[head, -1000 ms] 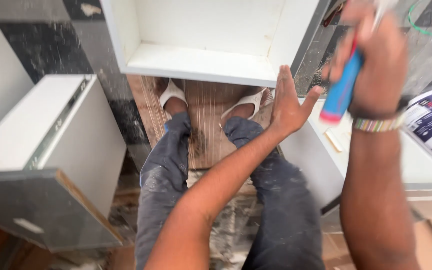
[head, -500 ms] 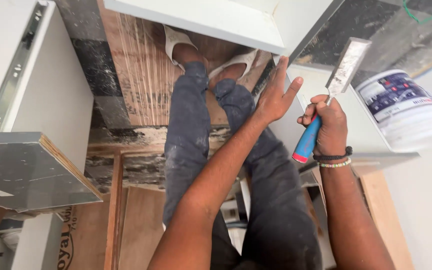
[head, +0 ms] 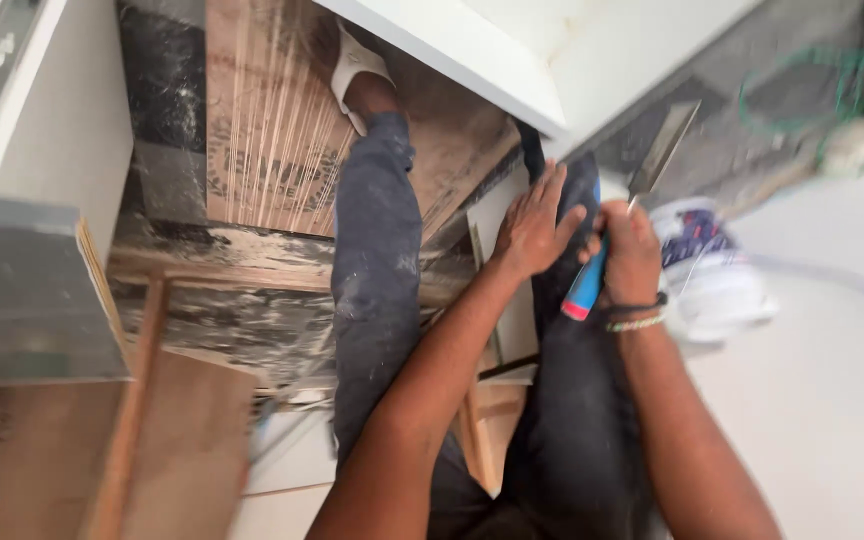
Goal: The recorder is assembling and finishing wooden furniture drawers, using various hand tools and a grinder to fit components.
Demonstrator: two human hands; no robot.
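Note:
My right hand (head: 630, 252) grips a putty knife (head: 620, 230) by its blue and red handle, the flat metal blade pointing up toward a white cabinet box (head: 512, 45). My left hand (head: 532, 225) lies just left of it with fingers spread, resting against my dark trouser leg and touching the tool's handle. My legs in grey trousers (head: 377, 270) stretch away from me, one foot in a white sandal (head: 357, 65). The view is blurred by motion.
A white bucket with a blue label (head: 714, 270) stands just right of my right hand. A white cabinet panel with a metal rail (head: 22, 110) is at the left. Cardboard (head: 272, 130) and wooden boards (head: 152, 430) cover the floor. A green cord (head: 802, 90) lies at the upper right.
My hands have come down and together; the left hand now meets the putty knife's handle. The view has swung, so the cabinet box and bucket sit differently in frame.

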